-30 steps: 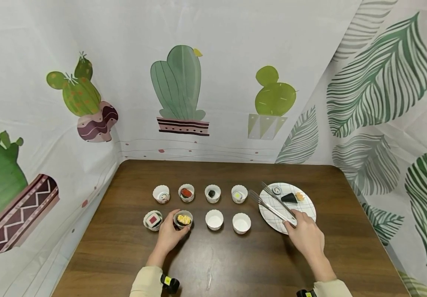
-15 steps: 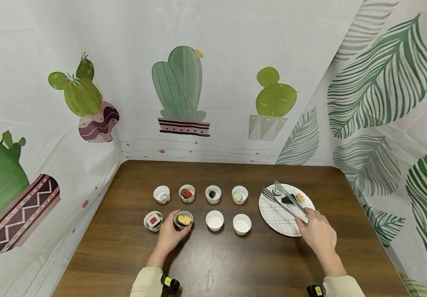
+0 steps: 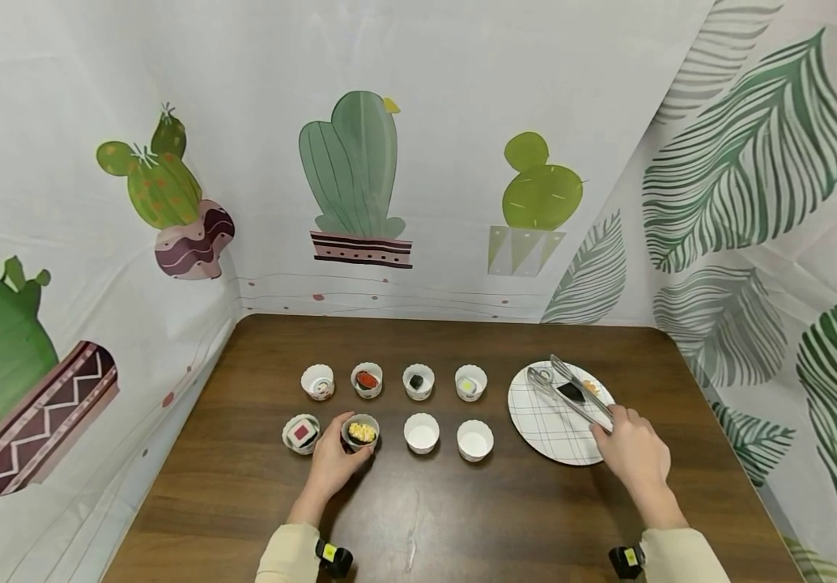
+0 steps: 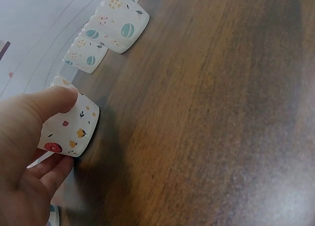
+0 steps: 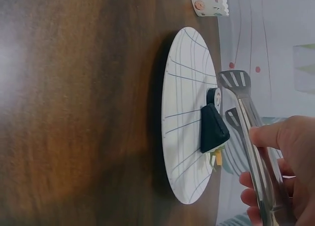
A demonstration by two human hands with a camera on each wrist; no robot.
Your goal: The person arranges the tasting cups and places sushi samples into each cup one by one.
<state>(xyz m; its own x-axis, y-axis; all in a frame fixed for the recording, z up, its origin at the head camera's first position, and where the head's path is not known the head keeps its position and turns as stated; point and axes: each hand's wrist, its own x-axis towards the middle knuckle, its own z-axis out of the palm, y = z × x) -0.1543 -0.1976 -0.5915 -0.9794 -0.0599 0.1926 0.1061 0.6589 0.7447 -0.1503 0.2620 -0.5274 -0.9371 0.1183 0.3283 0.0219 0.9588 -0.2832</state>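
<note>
My left hand (image 3: pixel 334 457) holds a small paper cup (image 4: pixel 74 127) between thumb and fingers. Inside sits a sushi piece with a yellow topping (image 3: pixel 362 432). On the right, my right hand (image 3: pixel 637 453) grips metal tongs (image 5: pixel 256 159), their slotted tips spread above a white plate (image 3: pixel 550 435) with a line pattern. Nothing is between the tips. A black triangular rice ball (image 5: pixel 212 130) lies on the plate, between a round sushi roll (image 5: pixel 214 97) and an orange-yellow piece (image 5: pixel 217 157). From the head camera, the tongs partly cover these pieces.
Left of the held cup stands a cup with a pink-centred sushi piece (image 3: pixel 302 432). Two white cups, one nearer the middle (image 3: pixel 422 433) and another (image 3: pixel 474 440), continue that row. Behind, a row of several cups holds small food pieces. Patterned cloth (image 3: pixel 448 186) hangs behind the table.
My right hand has moved right with the tongs, whose tips shifted from the plate's left edge to over its far part. My left hand stays on the cup.
</note>
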